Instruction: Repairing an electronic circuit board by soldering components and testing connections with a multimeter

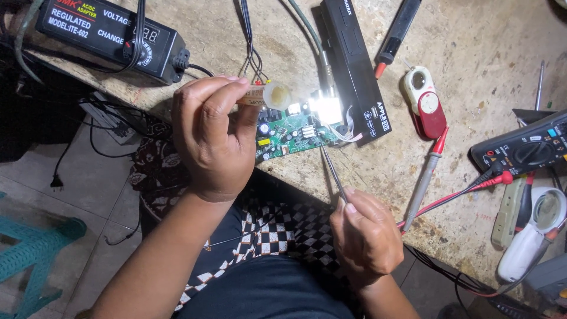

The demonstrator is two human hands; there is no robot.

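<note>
Head view, looking down at a worn, stained worktop (472, 35). Left hand (215, 139), fingers curled shut around a small cylindrical object with a pale translucent end (276, 94), holds it above a green circuit board (289, 134); the hand covers most of the cylinder, so its full shape is hard to make out. Bright glare whites out the board's far right corner (323, 107). Right hand (366, 236), fingers pinched closed on a thin metal probe (332, 171), points the tip at the board's near right edge; the probe's lower end is hidden inside the grip.

Thin wires (251, 59) run from the board's far side up and out of frame. Just right of the board lies a long black box (354, 77), cut off at the top, with a small white label near its lower end. At upper left sits a black power adapter (100, 35) bearing white lettering, a dial and a small display, partly cropped.

Further right lie a black pen-shaped tool with a red tip (397, 32), a white and red loupe (424, 101), a red test probe with grey shaft (426, 177), and a dark multimeter (522, 147), cut by the frame edge. A second white magnifier (534, 233) lies at lower right. A teal stool (35, 248) stands on the floor at left, partly cropped.
</note>
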